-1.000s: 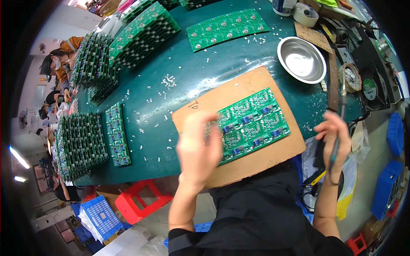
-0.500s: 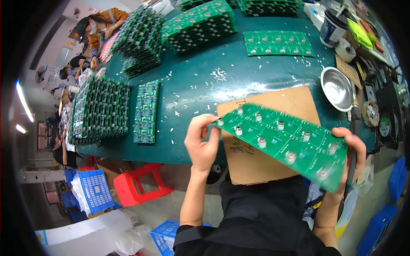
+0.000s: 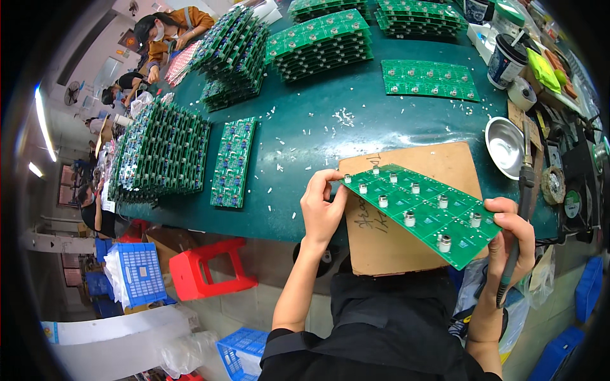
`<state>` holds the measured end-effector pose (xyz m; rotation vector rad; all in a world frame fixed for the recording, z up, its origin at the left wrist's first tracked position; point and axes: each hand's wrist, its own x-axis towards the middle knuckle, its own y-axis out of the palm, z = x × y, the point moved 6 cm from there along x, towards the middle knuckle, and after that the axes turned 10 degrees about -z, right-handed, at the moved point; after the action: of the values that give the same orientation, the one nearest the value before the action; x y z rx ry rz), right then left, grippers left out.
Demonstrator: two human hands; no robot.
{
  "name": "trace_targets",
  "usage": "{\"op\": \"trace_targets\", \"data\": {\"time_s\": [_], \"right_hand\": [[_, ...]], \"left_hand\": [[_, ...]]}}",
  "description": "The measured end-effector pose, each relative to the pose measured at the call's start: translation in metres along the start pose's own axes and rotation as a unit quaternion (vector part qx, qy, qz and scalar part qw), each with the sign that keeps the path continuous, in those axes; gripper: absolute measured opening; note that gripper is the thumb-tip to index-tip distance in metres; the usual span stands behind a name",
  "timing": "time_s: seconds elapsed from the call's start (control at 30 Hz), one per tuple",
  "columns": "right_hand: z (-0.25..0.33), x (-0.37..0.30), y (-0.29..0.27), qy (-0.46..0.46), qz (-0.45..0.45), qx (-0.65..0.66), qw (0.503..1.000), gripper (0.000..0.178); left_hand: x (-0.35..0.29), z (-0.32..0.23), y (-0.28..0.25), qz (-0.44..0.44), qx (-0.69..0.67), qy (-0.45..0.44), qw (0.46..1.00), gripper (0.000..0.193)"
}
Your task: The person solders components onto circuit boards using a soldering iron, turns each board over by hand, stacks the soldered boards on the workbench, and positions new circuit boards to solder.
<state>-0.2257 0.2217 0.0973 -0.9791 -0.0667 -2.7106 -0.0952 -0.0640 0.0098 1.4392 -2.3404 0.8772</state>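
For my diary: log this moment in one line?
Left hand: holds circuit board | Right hand: holds same board, slim tool | Cardboard: beneath

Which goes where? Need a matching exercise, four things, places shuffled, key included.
Things
1. green rectangular circuit panel
2. shiny round metal bowl
3. flat brown cardboard sheet
4. red plastic stool

Places
A. below table level, left side of view
B. held up between left hand and right hand
C. right of the cardboard
D. on the green tabletop, beneath the raised panel

Pairs: 1-B, 2-C, 3-D, 4-A
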Motion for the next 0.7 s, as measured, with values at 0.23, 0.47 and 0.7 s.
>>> {"op": "trace_targets", "data": {"time_s": [0.23,0.47,0.7], "right_hand": [[0.018,0.008,0.011,-0.072,0.024,-0.052,0.996,0.026],[0.028,0.009,0.018,-0.093,0.036,-0.065,0.993,0.028],[0.030,0.012,0.023,-0.104,0.050,-0.072,0.991,0.028]], "left_hand": [[-0.004,0.007,0.000,0.012,0.005,-0.013,1.000,0.018],[-0.006,0.011,0.002,0.010,0.016,-0.030,0.999,0.018],[0.004,-0.007,-0.006,0.029,0.037,0.019,0.999,0.030]]}}
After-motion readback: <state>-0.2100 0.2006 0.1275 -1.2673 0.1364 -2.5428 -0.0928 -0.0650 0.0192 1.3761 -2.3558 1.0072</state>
